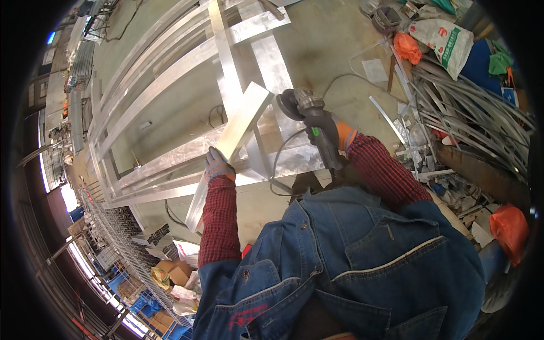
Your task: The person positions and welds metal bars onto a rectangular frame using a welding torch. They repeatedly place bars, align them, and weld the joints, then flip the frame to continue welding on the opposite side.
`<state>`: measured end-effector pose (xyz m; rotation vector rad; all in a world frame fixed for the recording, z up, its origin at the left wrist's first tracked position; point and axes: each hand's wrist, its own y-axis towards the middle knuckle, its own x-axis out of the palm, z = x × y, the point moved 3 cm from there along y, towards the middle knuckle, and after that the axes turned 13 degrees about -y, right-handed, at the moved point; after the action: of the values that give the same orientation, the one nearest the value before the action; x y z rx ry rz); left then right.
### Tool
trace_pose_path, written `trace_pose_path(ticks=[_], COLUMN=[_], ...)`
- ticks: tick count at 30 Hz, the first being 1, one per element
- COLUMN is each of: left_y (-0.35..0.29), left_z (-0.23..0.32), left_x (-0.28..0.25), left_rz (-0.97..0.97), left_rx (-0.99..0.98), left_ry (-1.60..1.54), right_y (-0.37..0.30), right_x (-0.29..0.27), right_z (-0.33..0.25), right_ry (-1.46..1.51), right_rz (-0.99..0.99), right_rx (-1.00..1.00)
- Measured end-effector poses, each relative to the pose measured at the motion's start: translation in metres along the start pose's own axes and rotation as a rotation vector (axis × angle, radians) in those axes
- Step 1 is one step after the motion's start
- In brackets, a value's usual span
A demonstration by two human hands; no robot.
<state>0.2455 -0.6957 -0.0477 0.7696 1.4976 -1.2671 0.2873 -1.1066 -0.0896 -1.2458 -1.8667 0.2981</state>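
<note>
My right hand (pixel 334 131), in a grey and orange glove, is closed round the body of an angle grinder (pixel 310 102). The grinder's dark disc points left, close to the upper end of a rectangular metal tube (pixel 245 122); a narrow gap seems to part them. My gloved left hand (pixel 219 165) grips this tube by its left side, partway along. The tube slants across a welded frame of silvery metal tubes (pixel 187 54), its lower end toward me. A cord (pixel 274 174) loops below the grinder.
On the right lie a heap of thin metal strips (pixel 473 110), a white sack (pixel 443 42), orange plastic bags (pixel 407 47) and metal offcuts (pixel 411 133). Wire shelving (pixel 122 226) and cardboard boxes (pixel 177 271) stand at the lower left. A cable (pixel 345 75) crosses the floor.
</note>
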Motion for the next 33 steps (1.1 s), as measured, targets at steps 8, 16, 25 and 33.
trace_pose_path(ticks=[8, 16, 25, 33], left_y=[0.049, 0.034, 0.069, 0.071], left_z=[-0.080, -0.047, -0.094, -0.098], left_x=[-0.017, -0.038, 0.000, 0.004], left_rz=[-0.297, -0.188, -0.264, -0.284], left_rx=[0.070, -0.003, 0.061, 0.029], left_ry=[-0.528, -0.383, -0.604, -0.585], right_y=[-0.024, -0.025, -0.013, 0.019], right_x=[0.008, 0.042, 0.063, 0.051], right_z=[-0.014, -0.034, -0.030, -0.015], right_ry=[-0.153, -0.450, -0.464, -0.101], right_rz=[0.055, 0.090, 0.102, 0.074], right_rx=[-0.058, -0.158, -0.217, -0.154])
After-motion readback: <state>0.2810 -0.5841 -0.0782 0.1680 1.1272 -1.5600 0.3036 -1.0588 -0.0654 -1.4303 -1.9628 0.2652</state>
